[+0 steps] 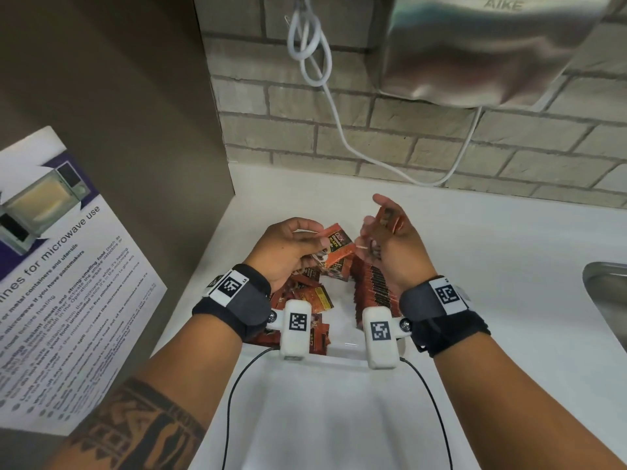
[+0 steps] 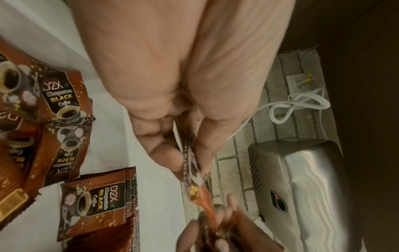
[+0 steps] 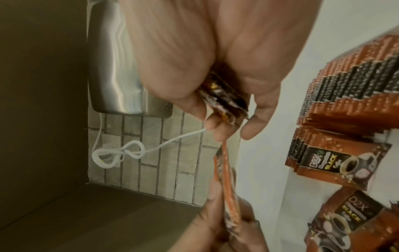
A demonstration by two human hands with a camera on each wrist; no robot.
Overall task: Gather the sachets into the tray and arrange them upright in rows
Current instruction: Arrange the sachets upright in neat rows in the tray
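Note:
My left hand (image 1: 315,244) pinches one orange-brown coffee sachet (image 1: 336,254) above the white tray (image 1: 344,355). In the left wrist view this held sachet (image 2: 195,172) shows edge-on between thumb and fingers. My right hand (image 1: 376,225) grips a small stack of sachets (image 1: 390,217), its fingertips touching the left hand's sachet. The right wrist view shows that stack (image 3: 224,102) in the palm. A row of upright sachets (image 1: 373,286) stands on the tray's right side. Several loose sachets (image 1: 307,296) lie flat on its left.
A brick wall carries a steel hand dryer (image 1: 475,45) and a looped white cable (image 1: 314,59). A brown panel with a microwave notice (image 1: 57,266) stands at the left. A steel sink (image 1: 607,300) cuts into the white counter on the right.

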